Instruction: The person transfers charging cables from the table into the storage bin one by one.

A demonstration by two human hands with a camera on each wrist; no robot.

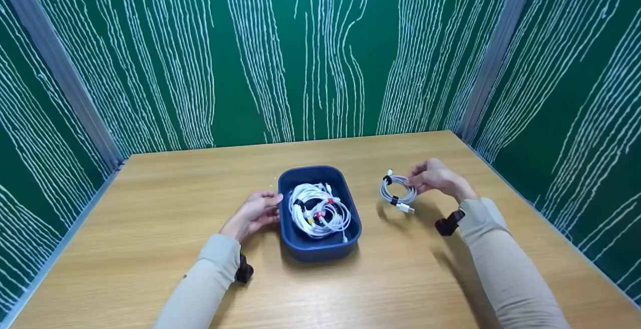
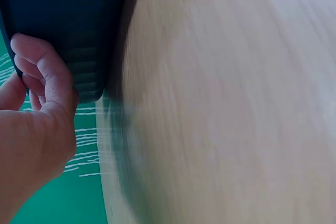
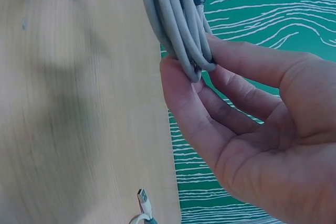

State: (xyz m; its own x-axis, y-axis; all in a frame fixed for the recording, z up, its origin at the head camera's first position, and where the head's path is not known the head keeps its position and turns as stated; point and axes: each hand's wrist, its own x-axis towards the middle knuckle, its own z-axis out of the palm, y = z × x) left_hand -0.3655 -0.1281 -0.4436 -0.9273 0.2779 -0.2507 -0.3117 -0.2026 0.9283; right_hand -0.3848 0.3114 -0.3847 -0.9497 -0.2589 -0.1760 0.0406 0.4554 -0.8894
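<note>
A navy-blue plastic bin (image 1: 320, 253) stands on the table, holding several coiled white cables (image 1: 313, 226) with black, red and yellow ties. My left hand (image 1: 256, 212) grips its left rim, thumb on the edge and fingers against the outer wall (image 2: 58, 3). To the right of the bin, my right hand (image 1: 436, 178) pinches a coiled grey-white cable (image 1: 386, 196) between thumb and fingertips. The coil is held above the table, over its own shadow. Two black ties bind it, and a white plug (image 1: 405, 208) sticks out at its lower end.
The light wooden table (image 1: 150, 239) meets green panels (image 1: 310, 68) with white wavy lines at the back and sides. Grey metal posts (image 1: 493, 53) stand at the corners. A USB plug (image 3: 143, 199) on a pale cord shows low in the right wrist view.
</note>
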